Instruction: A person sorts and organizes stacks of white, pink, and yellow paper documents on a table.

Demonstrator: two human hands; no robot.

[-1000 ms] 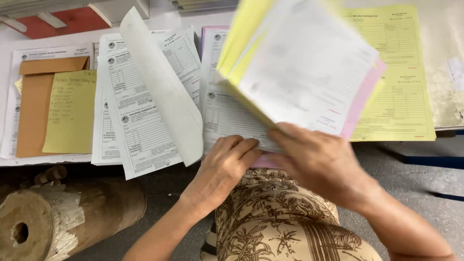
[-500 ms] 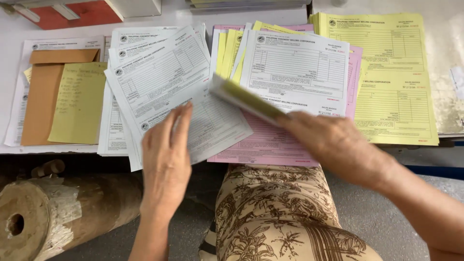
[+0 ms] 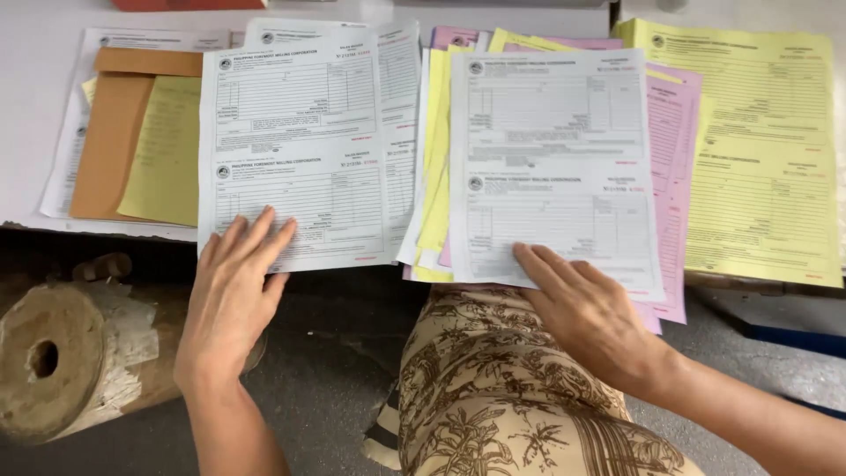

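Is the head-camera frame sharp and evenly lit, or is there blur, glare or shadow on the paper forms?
Head view: both flat hands, left hand and right hand, look sharp, no motion blur; white printed form sheet and the white form on the pink-and-yellow stack are evenly lit without glare; bright white tabletop looks slightly washed out; the floor beneath sits in shade.

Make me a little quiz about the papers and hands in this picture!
1. True or false: the left hand lies flat on a white form.
2. What does the right hand rest on? A) a brown envelope B) a white form on a mixed pile C) a wooden roll
3. Fill in: the stack at the far right is coloured ____.

Key: 1 true. 2 B, the white form tops white, yellow and pink sheets. 3 yellow.
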